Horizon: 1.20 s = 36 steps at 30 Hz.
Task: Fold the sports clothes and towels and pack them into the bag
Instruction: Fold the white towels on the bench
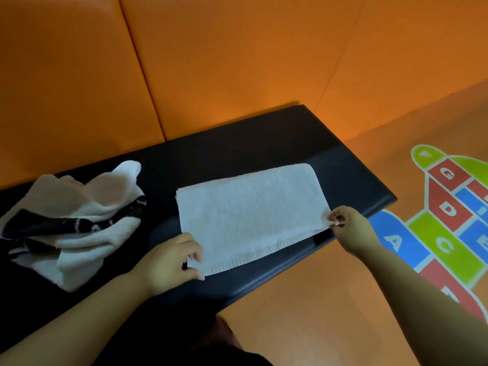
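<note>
A white towel (250,215) lies folded flat on the black padded bench (264,136). My left hand (171,260) grips its near left corner, fingers curled over the ribbed hem. My right hand (348,225) pinches the near right corner between thumb and fingertips, lifting that edge slightly. A loose heap of white cloth and black-and-white sports clothes (74,220) sits on the bench to the left, apart from both hands. No bag is in view.
Orange padded wall panels (211,62) rise behind the bench. The orange floor (330,299) lies to the right, with a coloured hopscotch print (449,220) of letters. The bench's right end (388,199) is just beyond the towel.
</note>
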Tool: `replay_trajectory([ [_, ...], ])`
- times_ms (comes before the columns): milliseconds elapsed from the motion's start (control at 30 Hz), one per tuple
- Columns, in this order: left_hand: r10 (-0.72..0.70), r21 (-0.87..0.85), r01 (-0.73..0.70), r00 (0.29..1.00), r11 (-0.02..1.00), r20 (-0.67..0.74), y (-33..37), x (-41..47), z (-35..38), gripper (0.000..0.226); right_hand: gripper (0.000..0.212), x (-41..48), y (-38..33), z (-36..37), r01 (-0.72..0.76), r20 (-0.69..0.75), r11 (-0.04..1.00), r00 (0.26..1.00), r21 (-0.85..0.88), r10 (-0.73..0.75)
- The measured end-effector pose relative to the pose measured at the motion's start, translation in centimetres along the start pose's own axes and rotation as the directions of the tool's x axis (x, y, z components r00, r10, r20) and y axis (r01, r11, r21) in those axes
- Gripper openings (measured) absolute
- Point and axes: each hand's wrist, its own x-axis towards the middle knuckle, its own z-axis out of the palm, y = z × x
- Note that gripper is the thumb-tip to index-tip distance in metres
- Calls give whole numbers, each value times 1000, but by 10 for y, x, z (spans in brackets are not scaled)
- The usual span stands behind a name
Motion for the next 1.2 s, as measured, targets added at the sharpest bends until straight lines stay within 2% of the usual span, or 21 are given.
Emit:
replay_trajectory([
  [67, -44, -29, 44, 999, 999, 8, 2, 1, -3, 26, 38, -3, -2, 2, 1, -18, 1000, 1000, -22, -1],
  [133, -53, -75, 51, 998, 996, -25, 3, 6, -9, 22, 41, -7, -6, 6, 12, -128, 996, 992, -94, -24],
  [233, -16, 7, 18, 978, 1000, -209, -1, 22, -17, 16, 41, -17, -16, 18, 86, -211, 978, 969, -192, -126],
  [333, 23, 149, 33, 934, 988, -357, -6, 47, -25, 27, 36, -33, -35, 29, 235, -143, 933, 949, -275, -281],
  [400, 61, 307, 44, 944, 951, -323, -7, 64, -31, 42, 45, -44, -50, 37, 367, 62, 882, 929, -296, -366],
  [467, 6, 402, 95, 970, 911, -242, -4, 74, -36, 49, 58, -53, -61, 47, 453, 285, 822, 885, -344, -369],
  [533, -74, 475, 125, 989, 871, -124, -5, 79, -41, 52, 64, -53, -67, 52, 472, 374, 785, 867, -400, -331],
  [600, -124, 492, 128, 991, 861, -41, -7, 78, -44, 51, 59, -42, -70, 48, 466, 388, 777, 868, -423, -310],
  [700, -129, 501, 122, 991, 857, -23, -6, 64, -43, 49, 46, -12, -71, 40, 427, 353, 768, 894, -478, -277],
  [733, -110, 458, 99, 994, 883, -2, -4, 59, -41, 48, 45, -1, -72, 38, 393, 330, 762, 911, -514, -247],
  [833, -34, 153, 26, 998, 988, 51, 6, 46, -30, 26, 48, 20, -81, 37, 301, 264, 742, 949, -598, -173],
  [900, 25, 100, -28, 999, 995, 34, 7, 42, -23, 23, 45, 20, -83, 38, 338, 250, 756, 939, -560, -235],
  [933, 80, 122, -79, 997, 989, -2, 5, 41, -20, 26, 43, 15, -80, 38, 416, 255, 748, 909, -517, -330],
  [1033, 211, 222, -192, 975, 956, -64, -3, 40, -14, 47, 51, -14, -65, 36, 679, 327, 647, 734, -347, -595],
  [1100, 273, 261, -257, 962, 931, -29, -6, 38, -11, 49, 63, -34, -50, 40, 764, 443, 588, 638, -264, -630],
  [1200, 355, 412, -344, 933, 844, 51, -7, 29, -7, 57, 86, -52, -29, 48, 792, 577, 544, 590, -277, -565],
])
